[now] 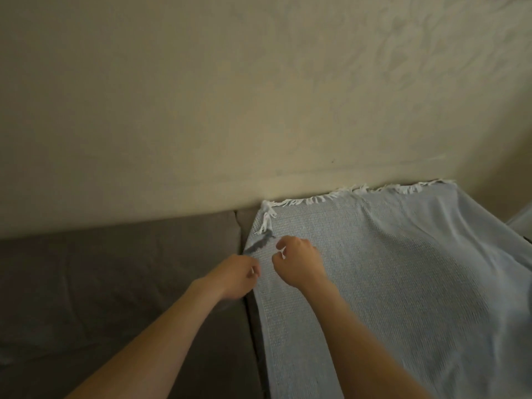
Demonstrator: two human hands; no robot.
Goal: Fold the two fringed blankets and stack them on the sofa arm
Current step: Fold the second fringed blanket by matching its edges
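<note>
On the left is the grey sofa seat (115,283). Your left hand (239,276) pinches the left edge of the light blue blanket (388,269). Just beside it, your right hand (299,263) pinches a white fringe strand (283,252). The blanket lies spread over the right end of the sofa.

no readable text, labels, brands, numbers or signs anywhere

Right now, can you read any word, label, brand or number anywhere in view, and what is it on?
None: no readable text shows on the blanket, its fringe, the sofa or the wall. No tag shows where the left hand and right hand grip the blanket.
</note>
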